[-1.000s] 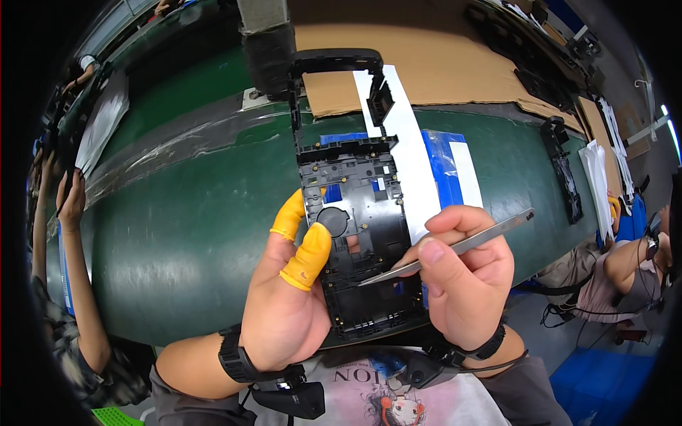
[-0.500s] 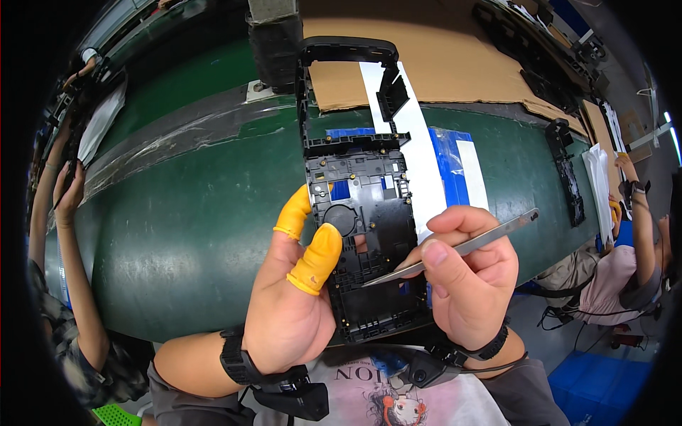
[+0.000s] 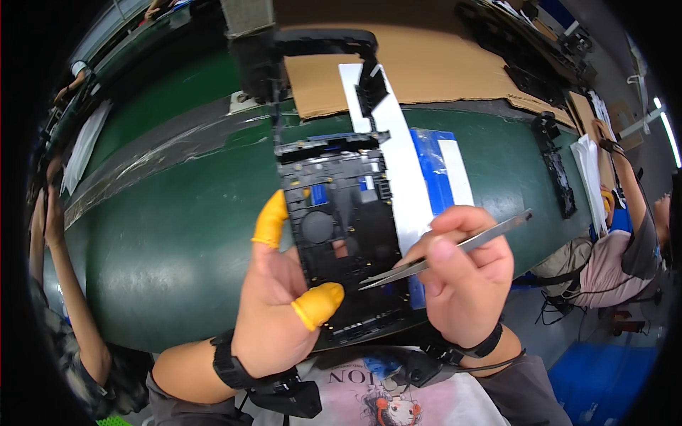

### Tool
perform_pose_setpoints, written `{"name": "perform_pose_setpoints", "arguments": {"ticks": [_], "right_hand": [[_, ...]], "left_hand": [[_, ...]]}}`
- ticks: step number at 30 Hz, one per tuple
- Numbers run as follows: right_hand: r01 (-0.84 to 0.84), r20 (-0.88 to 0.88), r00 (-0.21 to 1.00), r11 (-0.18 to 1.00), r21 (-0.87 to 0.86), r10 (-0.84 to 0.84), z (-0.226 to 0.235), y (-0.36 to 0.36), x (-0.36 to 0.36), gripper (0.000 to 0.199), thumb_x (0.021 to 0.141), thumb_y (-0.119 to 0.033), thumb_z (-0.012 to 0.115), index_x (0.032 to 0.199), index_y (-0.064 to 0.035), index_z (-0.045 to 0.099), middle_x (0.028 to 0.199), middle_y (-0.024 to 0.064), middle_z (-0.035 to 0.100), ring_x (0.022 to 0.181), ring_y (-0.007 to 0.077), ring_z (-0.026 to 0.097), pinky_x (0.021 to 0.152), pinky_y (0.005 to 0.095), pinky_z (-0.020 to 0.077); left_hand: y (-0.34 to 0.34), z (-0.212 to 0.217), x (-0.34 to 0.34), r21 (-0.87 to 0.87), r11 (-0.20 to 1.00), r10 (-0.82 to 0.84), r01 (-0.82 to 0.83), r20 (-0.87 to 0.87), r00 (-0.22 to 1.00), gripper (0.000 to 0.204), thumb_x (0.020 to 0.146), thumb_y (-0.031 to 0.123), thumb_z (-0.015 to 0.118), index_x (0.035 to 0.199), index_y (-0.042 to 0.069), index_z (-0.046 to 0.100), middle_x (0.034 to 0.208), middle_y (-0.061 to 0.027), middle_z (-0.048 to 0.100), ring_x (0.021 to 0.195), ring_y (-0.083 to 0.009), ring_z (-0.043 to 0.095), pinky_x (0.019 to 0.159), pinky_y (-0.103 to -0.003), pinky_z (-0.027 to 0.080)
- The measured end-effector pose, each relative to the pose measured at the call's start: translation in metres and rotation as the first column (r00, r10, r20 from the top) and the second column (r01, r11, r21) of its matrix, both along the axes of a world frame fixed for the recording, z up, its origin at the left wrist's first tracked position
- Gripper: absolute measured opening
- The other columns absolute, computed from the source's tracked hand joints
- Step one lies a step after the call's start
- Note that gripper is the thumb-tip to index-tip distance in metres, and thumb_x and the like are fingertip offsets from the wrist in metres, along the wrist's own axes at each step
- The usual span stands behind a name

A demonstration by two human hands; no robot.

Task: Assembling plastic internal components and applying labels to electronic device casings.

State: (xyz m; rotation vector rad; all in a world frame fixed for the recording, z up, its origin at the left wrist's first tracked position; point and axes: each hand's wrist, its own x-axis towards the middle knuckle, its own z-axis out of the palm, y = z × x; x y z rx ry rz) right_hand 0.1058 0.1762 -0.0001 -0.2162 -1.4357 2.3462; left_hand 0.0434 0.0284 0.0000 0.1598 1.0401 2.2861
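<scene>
A black plastic housing frame [image 3: 355, 234] with ribs, small brass inserts and an open loop at its far end is held up over the table. My left hand [image 3: 280, 305] grips its left side; yellow finger cots cover the thumb and one finger. The thumb lies on the frame's inner face, and the other fingers pass behind it, partly hidden. In my right hand [image 3: 465, 273] is a pair of metal tweezers [image 3: 490, 234], pinched between thumb and fingers. Their points lie over the lower part of the frame; whether they touch it I cannot tell.
Under the frame is a green table [image 3: 170, 248]. White strips [image 3: 408, 184] and a blue sheet [image 3: 430, 170] lie beyond it, with brown cardboard [image 3: 440, 78] farther back. Another black part [image 3: 558, 167] rests at right. A dark post [image 3: 249, 57] stands behind. Co-workers sit at both sides.
The housing frame has shifted left in the picture and tilted, along with my left hand. My left thumb has slid lower on it. The tweezers remain near its lower part.
</scene>
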Motion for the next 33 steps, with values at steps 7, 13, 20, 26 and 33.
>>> {"name": "perform_pose_setpoints", "arguments": {"ticks": [7, 13, 20, 26, 33], "right_hand": [[0.194, 0.138, 0.964, 0.956, 0.219, -0.227, -0.016, 0.044, 0.011, 0.019, 0.075, 0.002, 0.055, 0.093, 0.0037, 0.049, 0.072, 0.0055, 0.056, 0.055, 0.0050, 0.048, 0.048, 0.0155, 0.0344], [0.160, 0.167, 0.965, 0.962, 0.223, -0.200, -0.027, 0.051, 0.020, 0.016, 0.075, 0.001, 0.056, 0.091, 0.0022, 0.052, 0.071, 0.0042, 0.057, 0.056, 0.0040, 0.050, 0.047, 0.0149, 0.0338], [0.144, 0.208, 0.957, 0.953, 0.266, -0.202, -0.027, 0.050, 0.022, 0.015, 0.075, 0.000, 0.056, 0.090, 0.0013, 0.053, 0.069, 0.0036, 0.057, 0.056, 0.0038, 0.051, 0.047, 0.0145, 0.0353], [0.114, 0.239, 0.955, 0.961, 0.253, -0.177, -0.026, 0.048, 0.021, 0.015, 0.075, 0.000, 0.056, 0.090, 0.0019, 0.053, 0.068, 0.0032, 0.056, 0.057, 0.0044, 0.052, 0.047, 0.0146, 0.0356], [0.123, 0.190, 0.970, 0.981, 0.150, -0.151, -0.021, 0.046, 0.018, 0.016, 0.074, 0.003, 0.054, 0.090, 0.0038, 0.051, 0.066, 0.0045, 0.055, 0.052, 0.0040, 0.048, 0.046, 0.0151, 0.0352]], "left_hand": [[0.000, 0.007, -0.003, 0.113, 0.980, 0.169, -0.162, -0.054, 0.984, 0.082, 0.065, 0.008, 0.062, 0.130, 0.012, 0.013, 0.120, -0.0122, 0.035, 0.108, -0.0245, 0.040, 0.092, -0.039, 0.034], [-0.007, -0.005, -0.019, 0.082, 0.988, 0.121, -0.127, 0.079, 0.989, 0.047, 0.084, 0.033, 0.044, 0.123, 0.010, 0.030, 0.107, -0.0080, 0.047, 0.098, -0.0191, 0.048, 0.084, -0.037, 0.042], [0.006, -0.002, -0.020, -0.057, 0.970, 0.242, -0.237, 0.114, 0.963, 0.036, 0.086, 0.027, 0.041, 0.117, 0.009, 0.037, 0.106, -0.0069, 0.049, 0.094, -0.0170, 0.050, 0.083, -0.034, 0.042], [0.005, 0.000, -0.020, -0.069, 0.964, 0.261, -0.257, 0.040, 0.965, 0.034, 0.084, 0.018, 0.043, 0.116, 0.008, 0.037, 0.108, -0.0076, 0.048, 0.098, -0.0183, 0.048, 0.085, -0.033, 0.040], [0.005, 0.001, -0.014, -0.017, 0.973, 0.231, -0.230, 0.121, 0.966, 0.034, 0.084, 0.013, 0.043, 0.116, 0.008, 0.035, 0.109, -0.0085, 0.047, 0.098, -0.0199, 0.049, 0.086, -0.035, 0.040]]}}
